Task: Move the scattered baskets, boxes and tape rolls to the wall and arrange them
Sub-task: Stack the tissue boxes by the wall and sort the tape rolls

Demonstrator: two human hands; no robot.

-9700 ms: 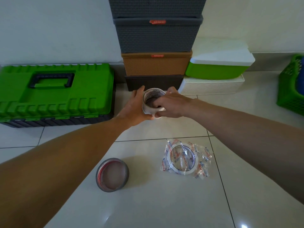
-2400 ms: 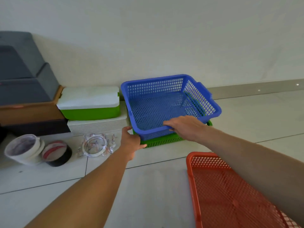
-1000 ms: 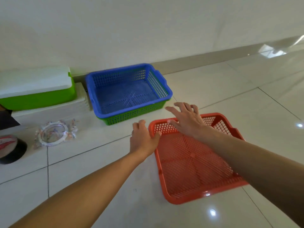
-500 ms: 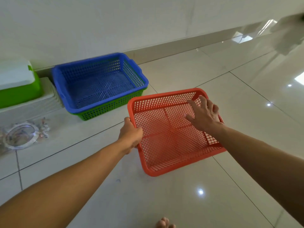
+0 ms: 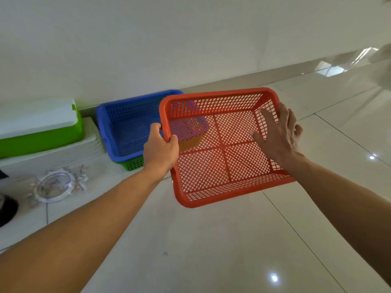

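An orange mesh basket hangs in the air, tilted, between my two hands. My left hand grips its left rim. My right hand holds the right wall, thumb inside and fingers outside. Its far left corner overlaps a blue mesh basket that sits nested in a green basket against the wall. A wrapped tape roll lies on the floor at the left, and a dark tape roll shows at the left edge.
A green box with a white lid rests on a white box by the wall, left of the blue basket. Glossy floor tiles spread below and to the right. The skirting runs along the wall.
The orange basket has risen off the floor and moved toward the blue basket. My left hand keeps its grip on the left rim; my right hand now clasps the right wall.
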